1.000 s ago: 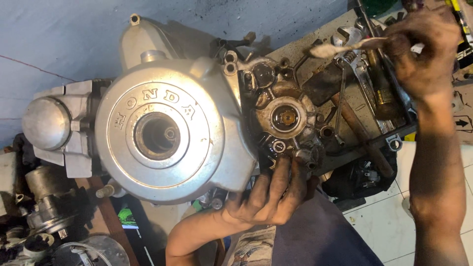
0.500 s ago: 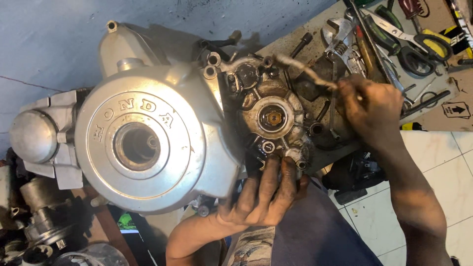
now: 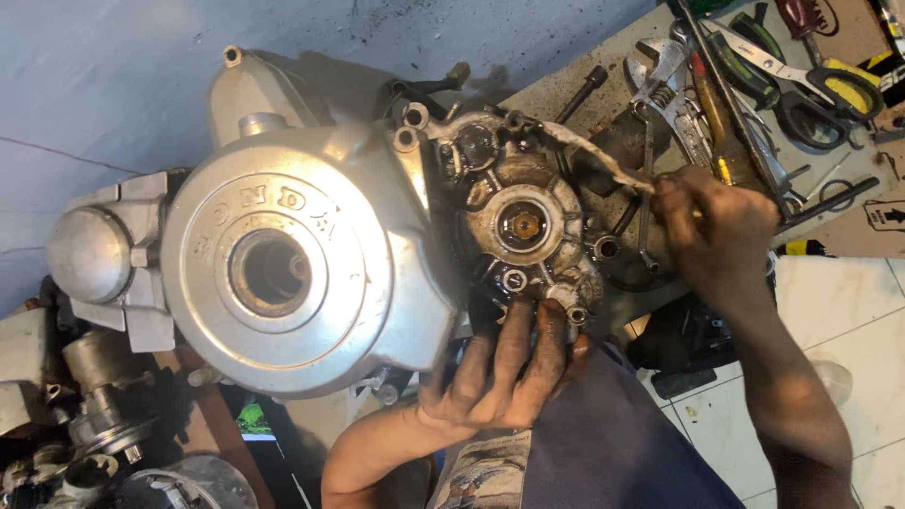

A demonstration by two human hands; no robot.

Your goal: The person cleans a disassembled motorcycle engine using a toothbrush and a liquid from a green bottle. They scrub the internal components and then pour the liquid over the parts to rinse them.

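Far left of frame: domed cast-aluminium cap [image 3: 87, 254], matt grey, smooth. Left of centre: large round engine side cover [image 3: 283, 273], dull silver alloy, raised lettering around a dark circular bore. Centre: smaller oil-stained housing [image 3: 523, 221], ribbed, grimy, with brass-toned hub and several bolt bosses. Lower centre: left hand [image 3: 504, 363], greasy, fingers spread flat and open against the housing's lower edge, gripping nothing. Right of centre: right hand [image 3: 716, 231], closed, pinching the end of a thin, ragged, pale gasket strip [image 3: 589, 155] that arcs from the fingers up over the housing's upper edge. Upper right: scattered steel wrenches [image 3: 674, 80] and black-handled scissors [image 3: 820, 90] on a board.
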